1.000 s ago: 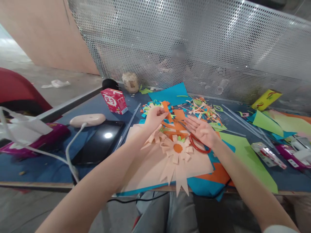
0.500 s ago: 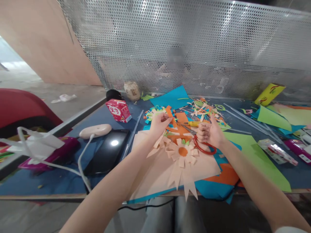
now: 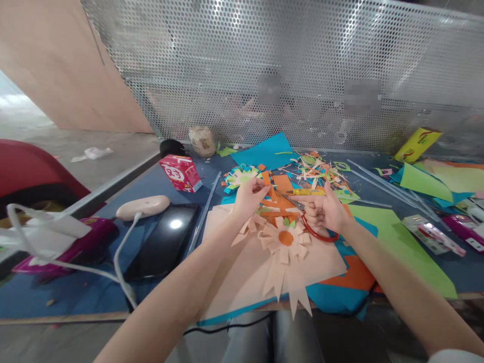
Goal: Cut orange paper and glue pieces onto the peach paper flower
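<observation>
My right hand (image 3: 323, 210) is wrapped round the red-handled scissors (image 3: 320, 236), its index finger stretched along them. The blades point left, close to an orange paper strip (image 3: 266, 180). My left hand (image 3: 249, 196) pinches that strip between thumb and fingers. Below both hands, a peach paper rosette (image 3: 284, 238) with an orange centre and forked tails lies on peach sheets (image 3: 234, 262). Behind my left hand sits a green, white and blue paper flower (image 3: 242, 175). A slim yellow tool (image 3: 308, 192) lies just beyond the scissors, by more orange paper (image 3: 282, 182).
Paper scraps (image 3: 321, 169) are heaped behind my right hand. To the left are a phone (image 3: 162, 242), a pink box (image 3: 180, 173) and a white cable (image 3: 121, 257). Green sheets (image 3: 401, 242) and a yellow box (image 3: 418, 144) lie right. A perforated metal panel (image 3: 227, 65) closes the back.
My right index finger has stretched out from the curled grip along the scissors. My left hand keeps its pinch on the orange strip. The view has shifted slightly.
</observation>
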### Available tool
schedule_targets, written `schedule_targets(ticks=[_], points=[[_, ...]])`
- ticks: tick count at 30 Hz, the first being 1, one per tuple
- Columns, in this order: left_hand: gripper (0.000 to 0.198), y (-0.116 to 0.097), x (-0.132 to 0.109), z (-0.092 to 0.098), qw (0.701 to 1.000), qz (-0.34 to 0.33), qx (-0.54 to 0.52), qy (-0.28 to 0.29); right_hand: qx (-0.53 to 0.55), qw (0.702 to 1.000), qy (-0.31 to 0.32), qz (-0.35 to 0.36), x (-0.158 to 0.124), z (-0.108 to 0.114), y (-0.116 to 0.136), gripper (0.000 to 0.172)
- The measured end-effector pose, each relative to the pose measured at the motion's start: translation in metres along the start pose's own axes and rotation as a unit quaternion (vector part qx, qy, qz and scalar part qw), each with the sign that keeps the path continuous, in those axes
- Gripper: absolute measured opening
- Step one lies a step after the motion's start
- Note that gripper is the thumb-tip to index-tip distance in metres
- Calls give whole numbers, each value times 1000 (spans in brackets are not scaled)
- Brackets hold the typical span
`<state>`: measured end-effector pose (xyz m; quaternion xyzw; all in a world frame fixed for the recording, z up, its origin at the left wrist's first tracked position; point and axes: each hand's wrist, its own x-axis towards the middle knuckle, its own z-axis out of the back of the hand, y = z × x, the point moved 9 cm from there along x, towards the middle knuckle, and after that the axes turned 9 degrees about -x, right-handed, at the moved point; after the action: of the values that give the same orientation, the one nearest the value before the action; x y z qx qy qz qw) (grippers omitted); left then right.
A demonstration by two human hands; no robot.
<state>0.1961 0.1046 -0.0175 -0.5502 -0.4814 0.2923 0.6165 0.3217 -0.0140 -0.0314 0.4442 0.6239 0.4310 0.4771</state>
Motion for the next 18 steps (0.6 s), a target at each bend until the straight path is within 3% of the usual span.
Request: schedule_targets(ticks=[9,18], points=[[10,-5,-3,-2,1000,6,6,10,-4,1000,22,-5,0,-2,-3,91],[13,0,-1,-1,1000,-12,18,11,-14,999,7,28,4,2,-1,69]])
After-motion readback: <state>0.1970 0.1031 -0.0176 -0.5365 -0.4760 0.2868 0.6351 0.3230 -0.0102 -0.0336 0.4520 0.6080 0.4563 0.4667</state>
